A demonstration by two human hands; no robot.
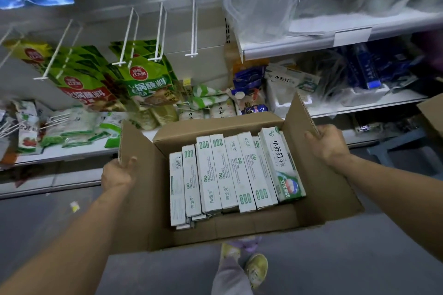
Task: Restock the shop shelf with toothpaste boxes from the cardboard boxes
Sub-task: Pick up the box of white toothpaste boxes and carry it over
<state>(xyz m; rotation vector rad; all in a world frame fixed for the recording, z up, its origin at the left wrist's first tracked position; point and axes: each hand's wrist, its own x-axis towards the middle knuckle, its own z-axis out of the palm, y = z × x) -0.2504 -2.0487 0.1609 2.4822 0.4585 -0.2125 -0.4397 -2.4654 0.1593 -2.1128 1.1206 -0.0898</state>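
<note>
I hold an open brown cardboard box [323,189] in front of me, off the floor. My left hand [118,172] grips its left flap and my right hand [327,143] grips its right flap. Inside lie several white toothpaste boxes [230,172] with green print, side by side, the rightmost one [282,163] showing its printed front. The shop shelf [359,108] stands just beyond the box, and one matching toothpaste box [292,78] lies on it.
Green and red sauce packets [146,79] hang on white wire hooks at the left, above bagged goods on a low shelf [60,153]. Clear plastic bags fill the upper right shelf. Another cardboard box [431,115] shows at the right edge. My feet [254,268] stand on grey floor.
</note>
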